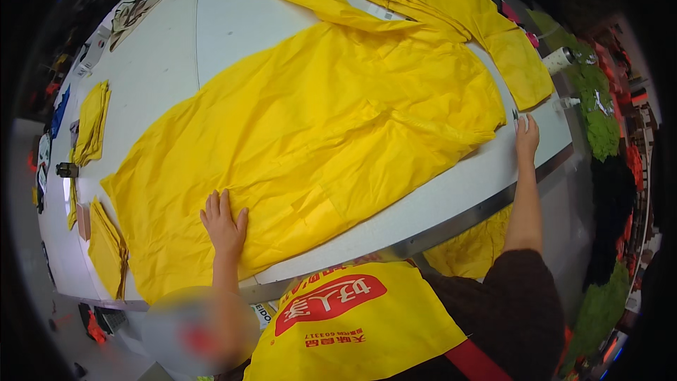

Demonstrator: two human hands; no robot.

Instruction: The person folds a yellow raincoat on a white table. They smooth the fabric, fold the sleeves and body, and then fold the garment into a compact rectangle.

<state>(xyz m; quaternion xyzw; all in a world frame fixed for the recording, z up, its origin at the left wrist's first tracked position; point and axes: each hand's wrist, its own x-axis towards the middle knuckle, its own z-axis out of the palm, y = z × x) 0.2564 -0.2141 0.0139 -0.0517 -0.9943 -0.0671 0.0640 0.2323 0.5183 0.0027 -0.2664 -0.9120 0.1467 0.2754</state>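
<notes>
The garment (296, 127) before me is plain, bright yellow (my apron (405, 310) matches, save its red patch (290, 317)), the table (240, 21) whitish grey, and my sleeve (522, 296) dark brown.

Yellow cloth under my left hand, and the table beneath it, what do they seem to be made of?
Cloth: probably a thin synthetic fabric with a faint sheen; the crisp, fine creases suggest that, though a cotton blend can't be ruled out. Table: a smooth, pale, hard top, perhaps laminate, judging by its even, flat surface and thin straight seam; painted board is possible.
</notes>
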